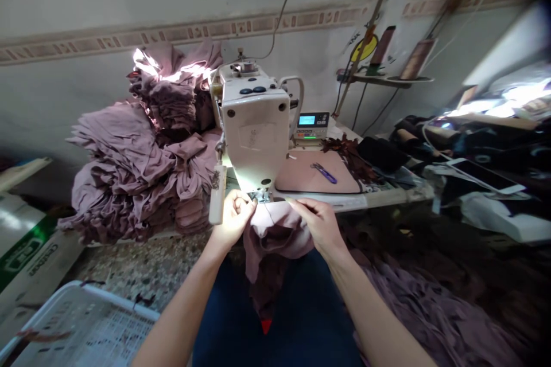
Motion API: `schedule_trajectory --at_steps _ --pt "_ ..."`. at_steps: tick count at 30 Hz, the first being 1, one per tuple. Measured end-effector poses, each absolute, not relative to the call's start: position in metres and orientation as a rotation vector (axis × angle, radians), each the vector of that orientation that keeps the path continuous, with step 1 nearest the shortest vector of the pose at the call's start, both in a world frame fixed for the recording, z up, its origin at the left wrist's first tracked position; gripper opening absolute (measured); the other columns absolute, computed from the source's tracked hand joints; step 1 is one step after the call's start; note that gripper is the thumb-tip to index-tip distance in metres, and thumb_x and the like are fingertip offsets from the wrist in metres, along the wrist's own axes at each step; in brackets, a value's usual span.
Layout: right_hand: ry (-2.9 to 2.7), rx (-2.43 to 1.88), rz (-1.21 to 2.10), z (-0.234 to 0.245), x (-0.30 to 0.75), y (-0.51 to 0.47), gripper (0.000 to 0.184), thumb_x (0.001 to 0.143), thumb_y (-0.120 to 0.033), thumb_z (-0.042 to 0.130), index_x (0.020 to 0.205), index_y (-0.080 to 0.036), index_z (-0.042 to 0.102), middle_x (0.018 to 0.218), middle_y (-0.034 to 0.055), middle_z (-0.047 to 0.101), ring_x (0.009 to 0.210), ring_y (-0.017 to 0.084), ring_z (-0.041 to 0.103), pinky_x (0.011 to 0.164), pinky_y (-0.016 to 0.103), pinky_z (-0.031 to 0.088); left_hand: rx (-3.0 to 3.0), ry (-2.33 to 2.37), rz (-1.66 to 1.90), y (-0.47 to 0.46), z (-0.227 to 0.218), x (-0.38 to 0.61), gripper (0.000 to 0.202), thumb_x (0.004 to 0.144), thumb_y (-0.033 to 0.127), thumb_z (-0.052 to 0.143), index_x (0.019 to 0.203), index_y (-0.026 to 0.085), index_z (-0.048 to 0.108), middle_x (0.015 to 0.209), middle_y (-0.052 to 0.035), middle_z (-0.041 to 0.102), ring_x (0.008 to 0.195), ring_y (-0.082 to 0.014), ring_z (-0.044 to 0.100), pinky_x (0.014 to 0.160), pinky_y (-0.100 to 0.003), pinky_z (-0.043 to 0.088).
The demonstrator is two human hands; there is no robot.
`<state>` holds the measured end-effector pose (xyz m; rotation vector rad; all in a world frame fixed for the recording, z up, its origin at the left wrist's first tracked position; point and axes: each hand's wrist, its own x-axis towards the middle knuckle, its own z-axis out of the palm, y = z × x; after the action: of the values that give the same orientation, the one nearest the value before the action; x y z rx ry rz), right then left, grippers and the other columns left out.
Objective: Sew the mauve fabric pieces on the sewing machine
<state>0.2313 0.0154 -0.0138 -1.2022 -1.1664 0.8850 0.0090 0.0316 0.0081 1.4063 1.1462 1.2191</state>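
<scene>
My left hand (232, 219) and my right hand (316, 226) both pinch a mauve knit garment (275, 235) just in front of the needle area of a white industrial sewing machine (253, 126). The cloth is fed toward the presser foot (260, 196), which is lit and partly hidden by my left fingers. The rest of the garment hangs down over my dark blue lap. A large heap of folded mauve knit pieces (138, 166) stands to the left of the machine.
A pink mat (316, 172) with purple-handled snips (323, 172) lies right of the machine, below a digital control panel (310, 125). Dark scraps, a phone (484, 176) and clutter lie further right. A white plastic crate (81, 321) sits at lower left, and mauve cloth covers the floor at right.
</scene>
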Motion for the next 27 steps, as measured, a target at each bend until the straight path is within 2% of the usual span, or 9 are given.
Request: schedule_trajectory --at_steps 4,8,12,14,16,19,22,24,27 --pt "-1.161 -1.202 0.868 -0.020 0.233 0.018 0.039 0.084 -0.054 0.081 0.071 -0.018 0.079 0.066 0.0019 0.069 0.068 0.020 0.060 0.063 0.030 0.044 1.366 1.111 1.207 0.035 0.008 0.011 0.046 0.086 0.056 0.083 0.089 0.021 0.053 0.064 0.0099 0.034 0.054 -0.0095 0.031 0.054 -0.023 0.024" --pt "-1.172 -1.201 0.890 -0.031 0.235 0.017 0.040 0.085 -0.057 0.082 0.074 -0.018 0.081 0.072 0.0038 0.074 0.072 0.023 0.065 0.069 0.033 0.049 1.292 1.111 1.241 0.025 0.003 0.009 0.045 0.088 0.057 0.081 0.094 0.022 0.054 0.066 0.0083 0.042 0.057 -0.0111 0.041 0.056 -0.022 0.032" --pt "-1.111 -1.222 0.851 -0.047 0.232 0.005 0.043 0.082 -0.060 0.085 0.088 -0.018 0.085 0.088 0.0088 0.082 0.085 0.028 0.072 0.082 0.038 0.056 1.322 1.284 1.270 0.012 -0.009 -0.006 0.044 0.088 0.057 0.081 0.095 0.019 0.060 0.062 0.0093 0.040 0.054 -0.0102 0.039 0.054 -0.021 0.030" --pt "-1.058 -1.246 0.773 -0.057 0.225 -0.009 0.043 0.087 -0.061 0.081 0.091 -0.019 0.083 0.092 0.0093 0.081 0.088 0.027 0.072 0.083 0.037 0.056 1.385 1.402 1.276 0.008 -0.015 -0.020 0.041 0.088 0.055 0.082 0.092 0.018 0.064 0.060 0.0087 0.041 0.055 -0.0104 0.041 0.055 -0.021 0.033" --pt "-1.015 -1.262 0.753 -0.068 0.215 -0.025 0.047 0.096 -0.064 0.072 0.084 -0.019 0.080 0.084 0.0075 0.076 0.077 0.024 0.067 0.074 0.034 0.053 1.437 1.456 1.289 0.007 -0.019 -0.033 0.039 0.088 0.052 0.082 0.090 0.017 0.067 0.064 0.0056 0.051 0.060 -0.0119 0.049 0.059 -0.021 0.038" --pt "-1.036 -1.232 0.973 -0.084 0.193 -0.044 0.062 0.098 -0.076 0.062 0.078 -0.020 0.079 0.073 0.0067 0.070 0.063 0.021 0.060 0.067 0.035 0.051 1.465 1.450 1.317 0.010 -0.020 -0.047 0.036 0.088 0.050 0.083 0.090 0.017 0.070 0.074 0.0015 0.064 0.069 -0.0144 0.058 0.065 -0.022 0.044" --pt "-1.027 -1.113 1.355 -0.092 0.168 -0.050 0.071 0.087 -0.088 0.067 0.106 -0.022 0.083 0.100 0.0111 0.078 0.073 0.024 0.067 0.076 0.041 0.057 1.457 1.437 1.320 0.015 -0.018 -0.048 0.037 0.089 0.051 0.083 0.093 0.016 0.073 0.076 0.0000 0.067 0.071 -0.0151 0.060 0.066 -0.022 0.045" --pt "-0.939 -1.021 1.528 -0.088 0.154 -0.050 0.073 0.083 -0.088 0.072 0.119 -0.025 0.080 0.116 0.0114 0.076 0.078 0.023 0.069 0.077 0.041 0.058 1.439 1.410 1.307 0.015 -0.019 -0.043 0.040 0.089 0.054 0.082 0.094 0.014 0.076 0.077 -0.0024 0.070 0.072 -0.0165 0.062 0.066 -0.022 0.047" --pt "-0.814 -0.945 1.586 -0.072 0.147 -0.049 0.058 0.083 -0.076 0.082 0.103 -0.022 0.078 0.101 0.0057 0.072 0.070 0.016 0.062 0.063 0.030 0.053 1.379 1.345 1.238 0.006 -0.024 -0.035 0.045 0.092 0.058 0.078 0.093 0.013 0.078 0.080 -0.0049 0.073 0.073 -0.0179 0.063 0.066 -0.024 0.048"
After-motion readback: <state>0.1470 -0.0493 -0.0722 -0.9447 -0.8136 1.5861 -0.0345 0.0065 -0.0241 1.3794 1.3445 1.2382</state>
